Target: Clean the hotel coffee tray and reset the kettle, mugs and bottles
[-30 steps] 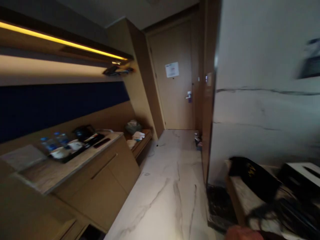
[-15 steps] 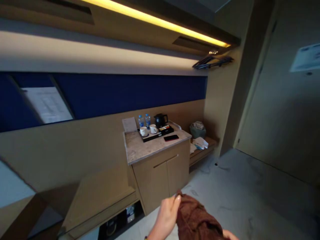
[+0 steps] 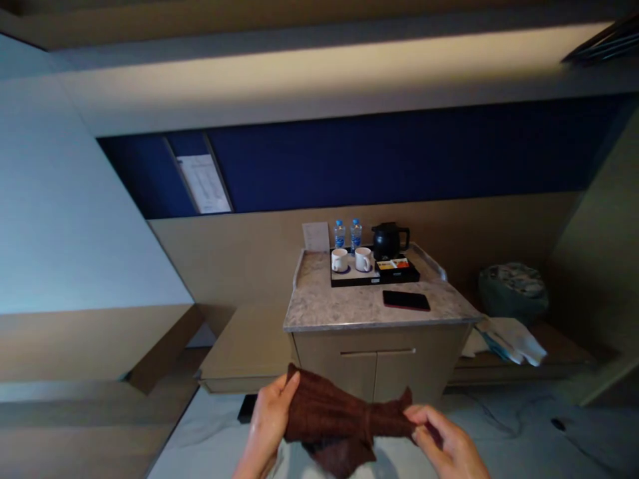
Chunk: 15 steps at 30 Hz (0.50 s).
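Brown cloth [image 3: 327,407] in front of the desk [image 3: 329,307], left hand [image 3: 268,418] gripping its wider end, right hand [image 3: 443,439] pinching its narrower end, dark phone [image 3: 406,300] flat on the desk

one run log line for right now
left hand: pinches bunched brown cloth, left end; right hand: pinches right end; cloth: spans both hands, before grey-topped wooden cabinet

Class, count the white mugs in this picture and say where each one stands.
2. One white mug stands toward the left end of the black tray; the other mug stands beside it, nearer the black kettle.
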{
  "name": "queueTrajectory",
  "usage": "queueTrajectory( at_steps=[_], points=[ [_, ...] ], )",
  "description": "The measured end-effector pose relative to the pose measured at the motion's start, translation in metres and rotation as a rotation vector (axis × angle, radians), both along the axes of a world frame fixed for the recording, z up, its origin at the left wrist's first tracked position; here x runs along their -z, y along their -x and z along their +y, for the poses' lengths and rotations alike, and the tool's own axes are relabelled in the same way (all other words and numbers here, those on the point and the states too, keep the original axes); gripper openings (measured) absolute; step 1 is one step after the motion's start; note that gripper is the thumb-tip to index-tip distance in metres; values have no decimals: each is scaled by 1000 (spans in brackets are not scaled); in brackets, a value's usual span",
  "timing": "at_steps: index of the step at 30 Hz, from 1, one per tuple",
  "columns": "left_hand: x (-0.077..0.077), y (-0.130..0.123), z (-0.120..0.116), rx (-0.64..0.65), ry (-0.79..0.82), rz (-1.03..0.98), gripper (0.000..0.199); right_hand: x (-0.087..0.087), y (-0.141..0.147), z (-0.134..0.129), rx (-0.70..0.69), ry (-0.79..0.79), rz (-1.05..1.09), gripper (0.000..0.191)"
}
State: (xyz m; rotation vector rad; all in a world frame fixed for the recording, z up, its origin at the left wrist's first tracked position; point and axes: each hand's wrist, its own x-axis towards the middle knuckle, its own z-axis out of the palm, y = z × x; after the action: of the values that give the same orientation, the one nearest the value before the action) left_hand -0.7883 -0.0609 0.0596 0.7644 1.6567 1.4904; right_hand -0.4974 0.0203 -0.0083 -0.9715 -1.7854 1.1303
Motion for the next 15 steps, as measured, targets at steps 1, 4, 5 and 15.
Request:
queueTrajectory(
  at_steps=[1, 4, 5, 15],
  points=[
    [-10, 5, 5, -76, -13, 5, 57, -14, 10, 17, -9, -60, 20, 25],
    [-47, 28, 32, -247, -122, 54, 48, -55, 50, 62, -75, -131, 84, 24],
    [-60, 38, 47, -284, -172, 68, 46, -67, 65, 77, -96, -135, 100, 25],
    [-24, 127, 216, -307, -98, 997, 43, -49, 206, 224, 42, -420, 37, 34]
  ],
)
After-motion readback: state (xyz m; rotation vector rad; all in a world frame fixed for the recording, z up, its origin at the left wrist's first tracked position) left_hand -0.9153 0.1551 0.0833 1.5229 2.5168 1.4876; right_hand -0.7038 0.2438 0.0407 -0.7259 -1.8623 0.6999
